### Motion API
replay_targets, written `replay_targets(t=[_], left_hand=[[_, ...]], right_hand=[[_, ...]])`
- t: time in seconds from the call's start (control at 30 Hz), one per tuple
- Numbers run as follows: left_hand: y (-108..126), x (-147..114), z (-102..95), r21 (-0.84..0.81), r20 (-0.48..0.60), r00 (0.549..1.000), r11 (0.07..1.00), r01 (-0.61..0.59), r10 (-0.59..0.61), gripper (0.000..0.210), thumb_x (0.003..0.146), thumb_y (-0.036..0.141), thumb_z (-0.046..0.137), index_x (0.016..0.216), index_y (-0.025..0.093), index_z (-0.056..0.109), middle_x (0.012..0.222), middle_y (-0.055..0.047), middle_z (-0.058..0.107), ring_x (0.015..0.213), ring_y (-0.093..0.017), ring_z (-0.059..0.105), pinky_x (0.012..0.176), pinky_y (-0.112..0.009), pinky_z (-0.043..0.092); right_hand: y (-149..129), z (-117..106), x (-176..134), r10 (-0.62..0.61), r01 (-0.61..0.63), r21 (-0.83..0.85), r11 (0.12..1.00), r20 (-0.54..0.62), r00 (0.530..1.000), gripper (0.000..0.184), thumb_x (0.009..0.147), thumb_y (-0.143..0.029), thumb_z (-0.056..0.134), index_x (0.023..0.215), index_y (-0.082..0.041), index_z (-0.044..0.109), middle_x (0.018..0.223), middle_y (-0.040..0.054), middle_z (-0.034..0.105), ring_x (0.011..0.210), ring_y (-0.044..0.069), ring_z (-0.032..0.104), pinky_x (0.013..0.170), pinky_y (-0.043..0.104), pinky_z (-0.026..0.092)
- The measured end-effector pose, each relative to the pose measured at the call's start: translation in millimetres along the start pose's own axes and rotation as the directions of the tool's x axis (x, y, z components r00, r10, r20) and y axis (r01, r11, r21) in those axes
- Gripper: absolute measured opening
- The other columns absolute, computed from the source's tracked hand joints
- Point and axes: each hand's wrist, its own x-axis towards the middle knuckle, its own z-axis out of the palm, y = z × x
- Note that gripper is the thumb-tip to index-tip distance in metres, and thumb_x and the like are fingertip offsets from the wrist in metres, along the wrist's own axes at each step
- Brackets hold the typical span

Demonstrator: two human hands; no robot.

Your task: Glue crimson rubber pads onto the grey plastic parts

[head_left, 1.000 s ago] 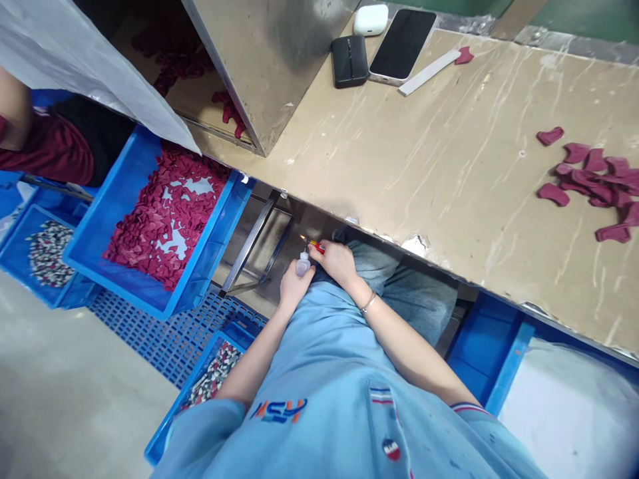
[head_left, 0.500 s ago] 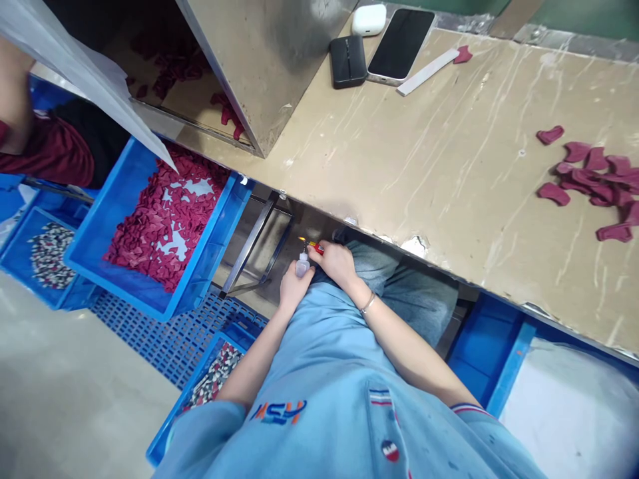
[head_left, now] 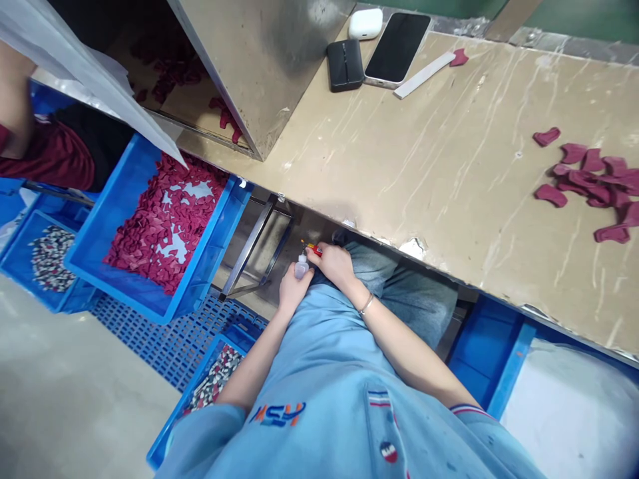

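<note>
Below the table's edge, over my lap, my left hand (head_left: pixel 293 287) is closed round a small translucent squeeze bottle (head_left: pixel 301 267) with a thin tip pointing up. My right hand (head_left: pixel 337 263) grips a red lighter (head_left: pixel 315 249) right beside that tip. A small yellow-orange glow shows at the tip, between the lighter and the bottle. Both hands are close together, nearly touching. Part of the lighter is hidden inside my right fingers.
Dark red pieces (head_left: pixel 594 176) lie on the worn table (head_left: pixel 399 159), with a phone (head_left: pixel 398 48), a black case (head_left: pixel 345 65), a white earbud case (head_left: pixel 366 24) and a white strip (head_left: pixel 424 76). A blue crate (head_left: pixel 84 259) holds more red pieces. A co-worker's arm (head_left: pixel 17 100) is at far left.
The flame at the bottle's tip looks smaller than before. Both hands keep their grips and almost the same position; the whole view has shifted slightly.
</note>
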Motion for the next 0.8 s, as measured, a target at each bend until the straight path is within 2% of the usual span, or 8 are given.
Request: replay_targets(t=[0.4, 0.63, 0.7, 0.8], left_hand=[[-1.4, -0.1, 0.1, -0.025, -0.007, 1.000, 1.000, -0.009, 0.008, 0.025, 0.100, 0.038, 0.070, 0.108, 0.015, 0.070, 0.103, -0.005, 0.072, 0.095, -0.020, 0.070, 0.091, -0.042, 0.060], [-6.3, 4.5, 3.1, -0.092, -0.042, 0.999, 0.996, 0.014, -0.018, 0.024, 0.099, 0.037, 0.072, 0.105, 0.014, 0.070, 0.101, -0.004, 0.073, 0.094, -0.020, 0.071, 0.090, -0.041, 0.061], [-4.5, 2.7, -0.1, -0.128, -0.060, 0.998, 0.992, -0.009, 0.001, 0.025, 0.099, 0.039, 0.072, 0.099, 0.014, 0.070, 0.093, -0.002, 0.072, 0.086, -0.017, 0.070, 0.085, -0.038, 0.061], [5.8, -8.0, -17.0, -0.191, -0.098, 0.993, 0.977, -0.090, 0.072, 0.034, 0.096, 0.048, 0.072, 0.089, 0.015, 0.066, 0.077, 0.001, 0.067, 0.068, -0.014, 0.066, 0.072, -0.033, 0.059]], right_hand=[[0.7, -2.0, -0.7, 0.009, -0.009, 0.055, 0.998, 0.008, 1.000, 0.050, 0.109, -0.056, 0.043, 0.112, -0.017, 0.074, 0.109, 0.0171, 0.082, 0.104, 0.027, 0.079, 0.081, 0.027, 0.053], [-4.0, -1.3, 4.0, 0.005, -0.006, 0.176, 0.984, 0.005, 1.000, 0.047, 0.108, -0.052, 0.048, 0.111, -0.014, 0.075, 0.109, 0.0196, 0.081, 0.104, 0.029, 0.078, 0.084, 0.029, 0.053], [-5.3, -8.2, -4.2, 0.004, 0.003, 0.249, 0.969, -0.029, 1.000, 0.048, 0.110, -0.051, 0.045, 0.106, -0.014, 0.076, 0.100, 0.0169, 0.082, 0.095, 0.026, 0.079, 0.079, 0.028, 0.053], [10.9, -29.9, -40.6, -0.040, 0.091, 0.380, 0.921, -0.140, 0.989, 0.064, 0.110, -0.058, 0.034, 0.083, -0.020, 0.077, 0.075, 0.0054, 0.077, 0.073, 0.018, 0.074, 0.067, 0.024, 0.052]])
